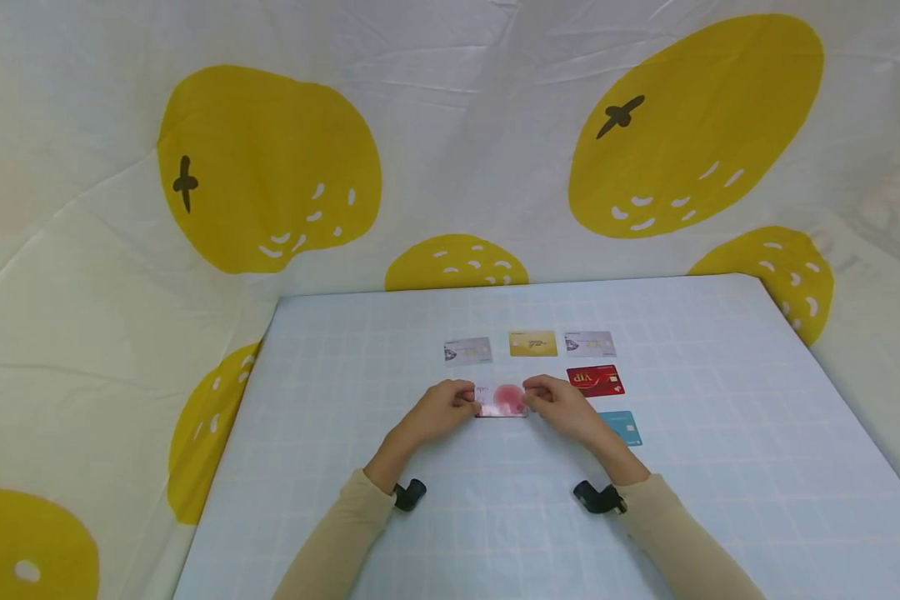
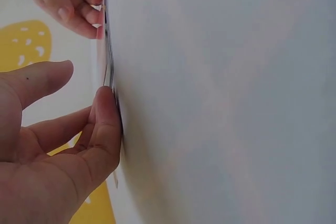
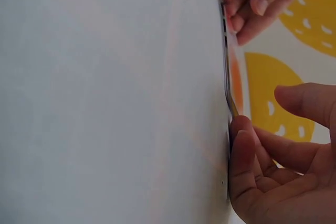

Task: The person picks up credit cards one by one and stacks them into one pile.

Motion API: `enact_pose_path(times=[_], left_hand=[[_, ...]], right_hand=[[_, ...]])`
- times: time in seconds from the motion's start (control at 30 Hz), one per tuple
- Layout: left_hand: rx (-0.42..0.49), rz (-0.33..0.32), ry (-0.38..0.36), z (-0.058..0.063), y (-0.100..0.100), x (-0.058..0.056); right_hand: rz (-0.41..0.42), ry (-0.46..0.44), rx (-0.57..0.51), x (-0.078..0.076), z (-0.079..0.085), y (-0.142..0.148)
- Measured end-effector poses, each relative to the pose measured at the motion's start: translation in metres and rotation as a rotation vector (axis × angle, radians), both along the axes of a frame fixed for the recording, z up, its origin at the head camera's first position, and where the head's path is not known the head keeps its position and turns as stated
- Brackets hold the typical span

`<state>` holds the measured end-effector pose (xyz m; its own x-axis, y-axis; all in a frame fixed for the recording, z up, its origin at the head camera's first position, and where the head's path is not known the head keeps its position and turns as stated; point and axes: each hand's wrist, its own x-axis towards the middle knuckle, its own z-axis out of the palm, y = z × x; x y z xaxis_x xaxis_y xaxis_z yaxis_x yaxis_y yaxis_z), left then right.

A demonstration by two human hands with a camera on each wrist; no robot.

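Note:
A pink-and-white card (image 1: 501, 400) with a round red patch lies crosswise between the two hands, low over the table. At its left end my left hand (image 1: 446, 407) grips the edge with curled fingertips. My right hand (image 1: 562, 408) holds the opposite end the same way. Both wrist views show the card edge-on as a thin strip; its ends tilt up slightly at the fingertips (image 2: 106, 103). In each wrist view one digit of the near hand stands apart from the card.
Behind the hands lie a left grey card (image 1: 468, 351), a gold card (image 1: 533, 343) and a right grey card (image 1: 590, 344). A red VIP card (image 1: 596, 381) sits right of the right hand. The right forearm partly covers a teal card (image 1: 624, 427). Patterned cloth (image 1: 450, 167) surrounds the table (image 1: 330, 400).

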<state>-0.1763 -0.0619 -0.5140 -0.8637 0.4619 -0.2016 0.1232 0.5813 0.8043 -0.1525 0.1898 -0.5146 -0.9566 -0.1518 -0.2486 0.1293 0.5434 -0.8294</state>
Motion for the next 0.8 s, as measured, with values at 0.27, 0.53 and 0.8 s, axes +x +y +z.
enact_pose_path(times=[0.27,0.53,0.8], left_hand=[[-0.044,-0.027,0.013,0.0023,0.0015,-0.0008],[-0.043,-0.008,-0.001,0.0021,0.0011,-0.0001],[-0.04,0.014,-0.017,0.0026,0.0013,0.0011]], right_hand=[[0.003,0.006,0.013,-0.0009,-0.0024,-0.0012],[-0.004,0.016,0.01,-0.0012,-0.0031,-0.0026],[-0.01,0.007,0.013,0.0009,-0.0006,-0.0029]])
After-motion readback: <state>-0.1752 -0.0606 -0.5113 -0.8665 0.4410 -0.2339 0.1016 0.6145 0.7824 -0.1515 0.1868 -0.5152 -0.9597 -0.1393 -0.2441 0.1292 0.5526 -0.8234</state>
